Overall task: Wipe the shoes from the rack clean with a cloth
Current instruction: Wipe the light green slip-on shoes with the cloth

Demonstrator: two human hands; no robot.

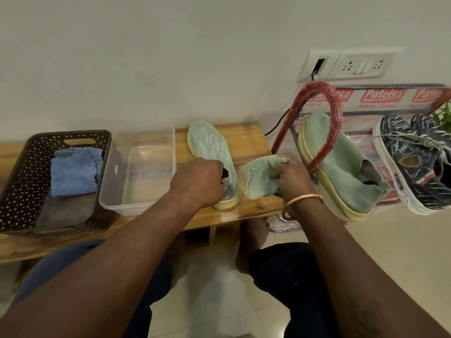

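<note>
A pale green slip-on shoe [210, 145] with a yellow sole lies on the wooden bench [251, 137], toe pointing away. My left hand [199, 182] grips its heel and collar. My right hand [290, 178] holds a green terry cloth [262, 178] just right of the shoe, above the bench top. Its matching shoe [339, 164] sits on the shoe rack [317, 118] at the right, behind the rack's red-wrapped frame. A pair of dark blue patterned lace-up shoes [415, 162] rests further right on the same rack.
A brown perforated basket [26, 172] holding a folded blue cloth [74, 170] stands at the bench's left end. A clear plastic tub [139, 169] sits between basket and shoe. A wall socket plate [346, 65] with a black cable is above the rack. My knees are below the bench.
</note>
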